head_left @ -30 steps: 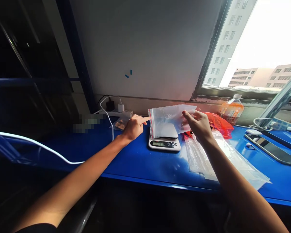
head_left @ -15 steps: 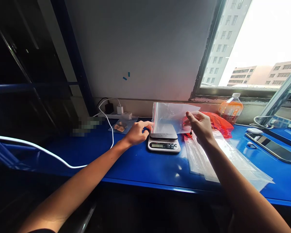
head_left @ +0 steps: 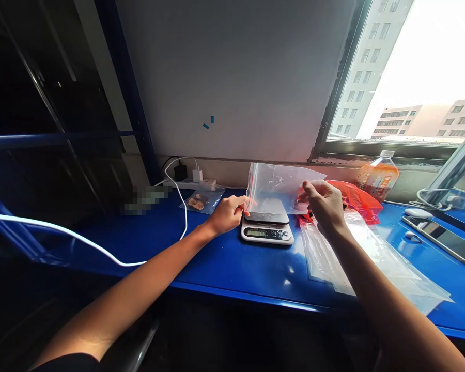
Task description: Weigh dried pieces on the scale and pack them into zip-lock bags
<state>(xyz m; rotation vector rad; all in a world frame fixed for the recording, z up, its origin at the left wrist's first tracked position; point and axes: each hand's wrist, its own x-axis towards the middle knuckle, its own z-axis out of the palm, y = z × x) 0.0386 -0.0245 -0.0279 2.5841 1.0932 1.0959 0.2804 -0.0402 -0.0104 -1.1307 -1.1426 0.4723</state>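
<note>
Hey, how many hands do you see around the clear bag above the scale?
2. The left hand is at the red-striped edge of the clear bag, and the right hand is at its opposite end. No other hands show.

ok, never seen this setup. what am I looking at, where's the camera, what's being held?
No machine here: these are a person's bare hands, seen from one camera on their head looking forward and down. The right hand holds a clear plastic bag over a kitchen scale. The left hand is at the bag's red-striped edge; I can't tell whether it grips it. On the blue table, more clear bags lie to the right of the scale, with a red bag, a bottle and a phone also on that side. To the left is a small bag of brown pieces.
</note>
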